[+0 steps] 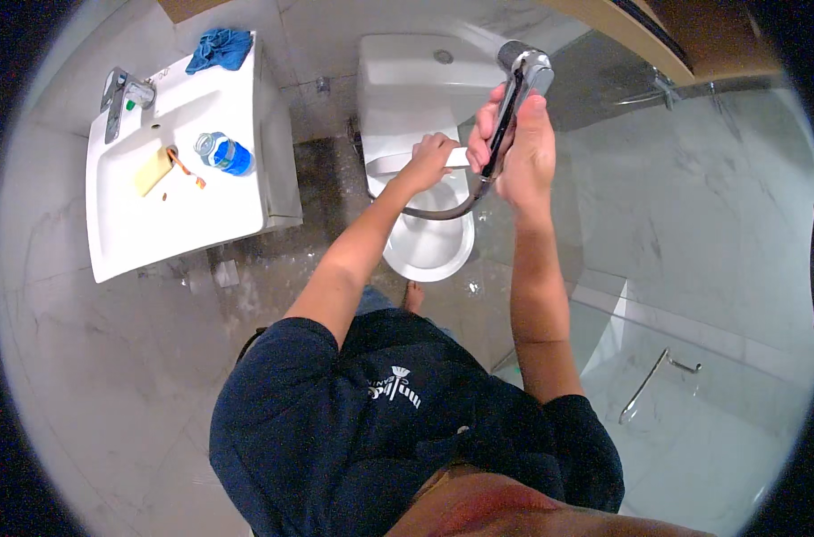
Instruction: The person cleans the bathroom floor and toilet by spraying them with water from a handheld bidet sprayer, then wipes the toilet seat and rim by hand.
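Observation:
My right hand (pixel 518 144) grips a chrome handheld bidet sprayer (pixel 531 70), its head pointing up and away from me over the toilet's right side. From its lower end a dark flexible hose (pixel 440 214) loops left across the toilet bowl (pixel 428 245). My left hand (pixel 432 160) holds the front edge of a partly raised white toilet seat or lid (pixel 388 164); which of the two it is, I cannot tell. Behind it stands the white cistern (pixel 407 60) with a round flush button (pixel 443 56).
On the left, a white washbasin (pixel 178 228) holds a yellow sponge (pixel 153 172), an orange toothbrush (pixel 186 168) and a bottle of blue liquid (pixel 224 154). A blue cloth (pixel 220 50) lies near the faucet (pixel 128 97). The floor (pixel 326 181) looks wet. To the right is a glass panel (pixel 649 322) with a metal handle (pixel 643 388).

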Action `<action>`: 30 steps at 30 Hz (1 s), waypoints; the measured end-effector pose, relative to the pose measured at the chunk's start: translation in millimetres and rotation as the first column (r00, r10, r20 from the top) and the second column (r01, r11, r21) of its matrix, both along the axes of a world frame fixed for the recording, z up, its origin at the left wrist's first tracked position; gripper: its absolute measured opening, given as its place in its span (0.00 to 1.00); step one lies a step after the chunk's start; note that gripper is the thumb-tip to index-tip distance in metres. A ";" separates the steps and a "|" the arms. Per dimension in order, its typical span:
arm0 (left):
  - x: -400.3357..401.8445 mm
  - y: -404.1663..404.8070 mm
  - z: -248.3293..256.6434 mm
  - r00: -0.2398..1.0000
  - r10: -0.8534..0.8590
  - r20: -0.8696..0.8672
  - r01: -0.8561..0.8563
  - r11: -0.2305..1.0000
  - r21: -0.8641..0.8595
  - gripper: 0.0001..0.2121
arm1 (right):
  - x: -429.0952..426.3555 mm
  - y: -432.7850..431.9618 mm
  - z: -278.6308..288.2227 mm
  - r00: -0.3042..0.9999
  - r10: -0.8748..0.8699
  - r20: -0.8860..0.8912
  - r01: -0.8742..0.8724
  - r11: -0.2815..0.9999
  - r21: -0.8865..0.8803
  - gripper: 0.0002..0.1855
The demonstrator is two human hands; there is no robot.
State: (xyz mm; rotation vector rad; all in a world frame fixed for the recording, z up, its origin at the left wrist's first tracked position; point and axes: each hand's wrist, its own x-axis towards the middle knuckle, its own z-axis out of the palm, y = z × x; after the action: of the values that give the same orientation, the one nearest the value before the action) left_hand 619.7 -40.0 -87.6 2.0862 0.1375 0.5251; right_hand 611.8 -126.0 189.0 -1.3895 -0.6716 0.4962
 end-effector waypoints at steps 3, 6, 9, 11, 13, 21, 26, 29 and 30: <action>-6.3 7.1 -8.7 0.933 0.058 0.354 -0.006 0.989 -0.147 0.37 | -27.5 4.8 6.5 0.965 0.180 -0.193 -0.160 0.981 0.112 0.30; -14.5 1.6 72.8 0.983 -0.089 0.163 0.185 0.403 -0.896 0.43 | -50.9 -2.4 20.1 0.959 0.234 -0.160 -0.218 0.970 0.108 0.29; -18.0 11.6 38.7 0.808 -0.075 0.584 0.515 0.570 -0.640 0.38 | -60.9 3.5 14.4 0.954 0.262 -0.147 -0.259 0.965 0.040 0.28; -15.3 6.9 18.3 0.837 -0.106 0.536 0.452 0.685 -0.571 0.34 | -62.8 4.4 5.2 0.943 0.296 -0.152 -0.299 0.954 -0.001 0.29; -10.5 2.2 -3.9 0.865 -0.116 0.489 0.380 0.788 -0.484 0.31 | -63.6 5.3 -1.3 0.932 0.325 -0.160 -0.333 0.943 -0.023 0.30; 9.0 -12.1 -64.0 0.882 -0.017 0.470 0.145 0.961 -0.237 0.17 | -80.3 -0.6 -1.2 0.941 0.326 -0.089 -0.337 0.928 -0.160 0.21; 14.6 -9.6 -59.4 0.963 0.053 0.265 -0.047 0.998 -0.028 0.15 | -93.0 1.6 -1.9 0.949 0.281 -0.140 -0.298 0.947 -0.118 0.19; 10.3 -17.5 -29.9 0.985 0.140 -0.103 -0.116 0.971 0.210 0.18 | -93.4 -0.5 -7.2 0.949 0.306 -0.077 -0.313 0.944 -0.107 0.18; 10.3 -25.5 -2.4 0.984 0.036 -0.176 0.003 0.976 0.219 0.21 | -87.7 -7.9 -13.7 0.954 0.284 -0.094 -0.296 0.943 -0.155 0.19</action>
State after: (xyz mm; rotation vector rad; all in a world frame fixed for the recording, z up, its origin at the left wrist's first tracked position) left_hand 630.1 -65.5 -90.0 2.3491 0.2098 0.3750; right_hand 524.1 -133.9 175.3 -1.4295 -0.7966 0.8487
